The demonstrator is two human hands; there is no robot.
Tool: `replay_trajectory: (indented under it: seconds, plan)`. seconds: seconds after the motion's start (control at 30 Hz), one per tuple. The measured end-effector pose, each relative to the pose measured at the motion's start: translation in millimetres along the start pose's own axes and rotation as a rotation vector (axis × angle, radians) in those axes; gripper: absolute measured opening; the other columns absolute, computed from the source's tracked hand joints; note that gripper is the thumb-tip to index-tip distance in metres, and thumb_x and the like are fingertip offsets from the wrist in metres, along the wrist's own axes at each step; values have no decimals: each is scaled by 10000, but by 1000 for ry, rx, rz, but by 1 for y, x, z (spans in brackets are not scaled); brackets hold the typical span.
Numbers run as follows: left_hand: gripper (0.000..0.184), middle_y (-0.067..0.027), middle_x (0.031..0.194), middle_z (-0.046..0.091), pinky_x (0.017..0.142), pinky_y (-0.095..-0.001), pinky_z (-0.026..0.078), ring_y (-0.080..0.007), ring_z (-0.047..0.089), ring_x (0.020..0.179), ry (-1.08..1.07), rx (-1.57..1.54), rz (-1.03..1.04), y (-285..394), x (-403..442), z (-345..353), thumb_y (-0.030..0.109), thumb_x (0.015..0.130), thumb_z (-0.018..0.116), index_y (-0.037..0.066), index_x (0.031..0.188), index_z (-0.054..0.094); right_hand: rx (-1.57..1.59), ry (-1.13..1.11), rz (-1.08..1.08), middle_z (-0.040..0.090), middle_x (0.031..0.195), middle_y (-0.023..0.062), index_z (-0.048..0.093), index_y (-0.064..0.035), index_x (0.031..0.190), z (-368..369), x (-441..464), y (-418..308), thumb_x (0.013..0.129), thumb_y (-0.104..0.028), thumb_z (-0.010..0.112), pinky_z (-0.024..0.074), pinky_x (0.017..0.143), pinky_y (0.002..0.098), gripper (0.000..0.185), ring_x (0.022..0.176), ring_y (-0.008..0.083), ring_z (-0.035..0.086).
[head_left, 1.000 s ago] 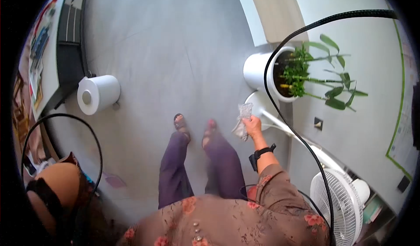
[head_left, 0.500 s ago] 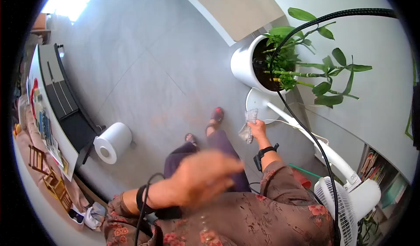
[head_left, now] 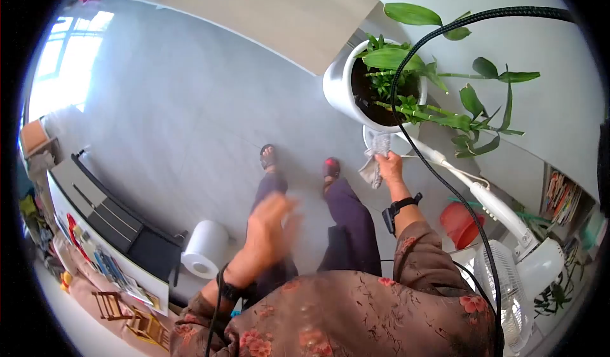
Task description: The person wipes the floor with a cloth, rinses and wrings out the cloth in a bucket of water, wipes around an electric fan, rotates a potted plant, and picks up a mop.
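My right hand [head_left: 390,165] is closed around a grey-white cloth [head_left: 380,148], which hangs out on both sides of the fingers. It is held in front of the white round fan base [head_left: 370,137], below the potted plant; whether the cloth touches the base I cannot tell. My left hand [head_left: 270,227] is in the air over my left leg, its fingers smeared by motion, and I see nothing in it. The plant's white pot [head_left: 338,87] holds dark soil and green bamboo-like stems [head_left: 454,119] that lean to the right.
A white standing fan [head_left: 495,208] runs along my right side, beside a red bucket [head_left: 462,225]. On the left are a white cylindrical bin [head_left: 206,246] and a black chair-like frame [head_left: 127,214]. A black cable [head_left: 445,195] crosses the view. Books [head_left: 561,195] fill a shelf at right.
I have stepped forward and my view has turned. My right hand, still holding the cloth, is a little higher in view near the pot. My left hand has swung up and left.
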State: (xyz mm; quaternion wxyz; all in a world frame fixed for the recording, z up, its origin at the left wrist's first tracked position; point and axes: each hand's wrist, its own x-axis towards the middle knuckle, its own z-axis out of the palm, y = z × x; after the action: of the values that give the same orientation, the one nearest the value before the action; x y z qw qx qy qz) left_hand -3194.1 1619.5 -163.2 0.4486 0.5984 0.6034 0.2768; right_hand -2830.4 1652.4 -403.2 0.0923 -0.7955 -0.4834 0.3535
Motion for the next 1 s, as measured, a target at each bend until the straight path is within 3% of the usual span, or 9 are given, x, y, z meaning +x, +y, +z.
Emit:
replay_trajectory:
  seconds: [0.3, 0.43, 0.5, 0.53, 0.6, 0.73, 0.8, 0.87, 1.0]
  plan:
    - [257, -152, 998, 613, 756, -360, 467, -290, 607, 840, 212, -85, -297, -93, 162, 119, 149, 797, 587, 8, 1012, 598, -198, 562, 20, 603, 700, 215, 582, 47, 714, -58, 85, 47, 711, -290, 660, 440, 667, 442, 345, 675, 369, 569]
    - [342, -191, 957, 636, 790, -363, 463, -302, 607, 916, 138, -104, -428, -127, 220, 160, 243, 793, 594, 1, 1035, 610, 112, 357, 102, 600, 696, 222, 581, 62, 731, -101, 132, 31, 717, -344, 651, 438, 641, 440, 412, 656, 356, 567]
    - [371, -198, 965, 633, 795, -369, 462, -313, 604, 920, 143, -74, -386, -138, 247, 171, 258, 787, 592, -1, 1053, 600, -423, 528, -517, 583, 659, 207, 590, 61, 754, -101, 198, 88, 719, -393, 652, 431, 599, 410, 460, 592, 295, 537]
    - [401, -204, 973, 630, 800, -376, 460, -324, 602, 925, 141, -50, -347, -142, 260, 175, 273, 780, 589, -3, 1072, 591, -415, 531, -525, 583, 659, 207, 590, 61, 754, -104, 209, 80, 719, -393, 652, 431, 599, 410, 460, 592, 295, 537]
    - [408, -209, 971, 628, 798, -385, 461, -331, 599, 926, 72, 41, -336, -148, 285, 182, 274, 777, 585, 3, 1082, 584, 70, 235, -123, 586, 671, 200, 603, 51, 787, -116, 218, 40, 705, -402, 673, 432, 604, 398, 466, 610, 270, 548]
    - [408, -192, 973, 629, 784, -404, 469, -336, 592, 936, -97, 388, 8, -244, 333, 238, 304, 770, 579, 60, 1096, 585, -252, 55, -77, 625, 789, 208, 606, 56, 830, -109, 255, 31, 618, -420, 731, 459, 714, 410, 536, 769, 333, 610]
    - [402, -154, 1008, 629, 774, -402, 477, -319, 588, 959, -147, 456, -112, -165, 333, 214, 350, 779, 574, 119, 1108, 584, -103, 230, -299, 622, 870, 226, 594, 60, 916, -101, 260, 29, 583, -400, 759, 457, 766, 399, 591, 831, 346, 602]
    - [437, -121, 1056, 618, 774, -393, 481, -303, 587, 975, -99, 457, -169, -159, 336, 216, 383, 786, 575, 157, 1158, 551, -214, 117, 0, 609, 947, 249, 575, 54, 995, -106, 247, -4, 573, -371, 767, 450, 802, 403, 629, 890, 361, 591]
    - [494, -103, 1092, 608, 799, -381, 478, -279, 586, 996, -133, 452, -393, -170, 350, 228, 430, 787, 582, 172, 1203, 512, -438, 170, 33, 602, 908, 291, 601, 70, 900, -101, 248, -8, 573, -288, 713, 463, 767, 427, 498, 864, 401, 593]
